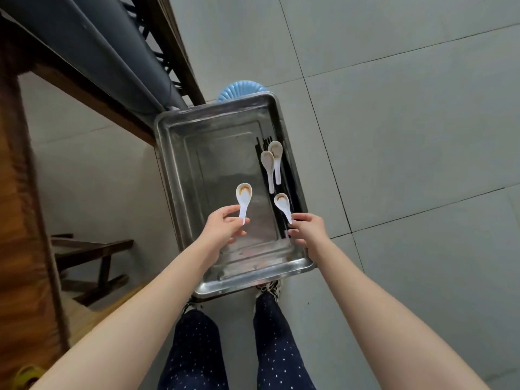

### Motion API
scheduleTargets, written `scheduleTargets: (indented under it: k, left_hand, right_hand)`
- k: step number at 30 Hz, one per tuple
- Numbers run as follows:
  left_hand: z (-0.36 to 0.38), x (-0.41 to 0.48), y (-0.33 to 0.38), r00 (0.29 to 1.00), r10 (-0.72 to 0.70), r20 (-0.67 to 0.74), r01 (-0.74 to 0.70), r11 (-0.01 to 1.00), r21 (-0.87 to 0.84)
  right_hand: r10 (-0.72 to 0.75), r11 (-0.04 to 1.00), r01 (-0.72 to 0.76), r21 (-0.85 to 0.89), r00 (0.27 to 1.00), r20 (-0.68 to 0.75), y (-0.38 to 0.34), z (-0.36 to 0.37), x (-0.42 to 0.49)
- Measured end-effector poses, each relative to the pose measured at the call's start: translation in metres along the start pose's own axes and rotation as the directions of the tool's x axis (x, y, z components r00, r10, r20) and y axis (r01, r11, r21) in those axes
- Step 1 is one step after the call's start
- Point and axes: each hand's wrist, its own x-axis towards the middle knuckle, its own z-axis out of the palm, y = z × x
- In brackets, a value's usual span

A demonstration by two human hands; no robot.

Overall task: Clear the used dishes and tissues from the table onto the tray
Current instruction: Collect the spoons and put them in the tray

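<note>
A steel tray [180, 153] stands below me, in front of my legs. Along its right side lie black chopsticks [289, 175] with two stained white spoons [271, 167] on top of them. My left hand [222, 229] pinches the handle of a stained white spoon [243, 196] above the tray's middle. My right hand [308, 229] pinches the handle tip of another white spoon [282, 202], whose bowl is low over the chopsticks.
A wooden table [25, 192] runs along the left, with a grey pipe [107, 52] beyond it. A light blue ribbed object [239, 90] peeks out past the tray's far edge. A wooden stool [92, 257] stands under the table. Grey tiled floor [394, 136] spreads to the right.
</note>
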Motion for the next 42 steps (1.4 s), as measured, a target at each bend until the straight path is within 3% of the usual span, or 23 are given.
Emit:
scheduleTargets:
  k: [9, 16, 23, 30, 42]
  left_hand:
    - [0.042, 0.01, -0.015, 0.996, -0.078, 0.05, 0.077, 0.997, 0.028]
    - [0.082, 0.011, -0.019, 0.994, -0.076, 0.083, 0.071, 0.996, 0.054]
    - [0.111, 0.018, -0.021, 0.998, -0.055, 0.032, 0.05, 0.989, 0.138]
    - [0.114, -0.008, -0.012, 0.987, -0.127, 0.094, 0.113, 0.982, 0.149]
    - [0.048, -0.115, 0.03, 0.999, 0.032, 0.042, -0.033, 0.999, 0.026]
  right_hand:
    - [0.114, 0.994, -0.114, 0.004, 0.993, -0.021, 0.067, -0.04, -0.004]
    - [0.093, 0.996, -0.093, 0.003, 0.995, -0.035, 0.086, -0.075, -0.001]
    - [0.082, 0.997, -0.081, 0.01, 0.995, -0.053, 0.092, -0.101, 0.001]
    - [0.046, 0.997, -0.043, 0.062, 0.998, -0.046, 0.079, -0.12, -0.021]
    - [-0.154, 0.984, 0.154, 0.091, 0.988, -0.006, 0.01, -0.11, -0.117]
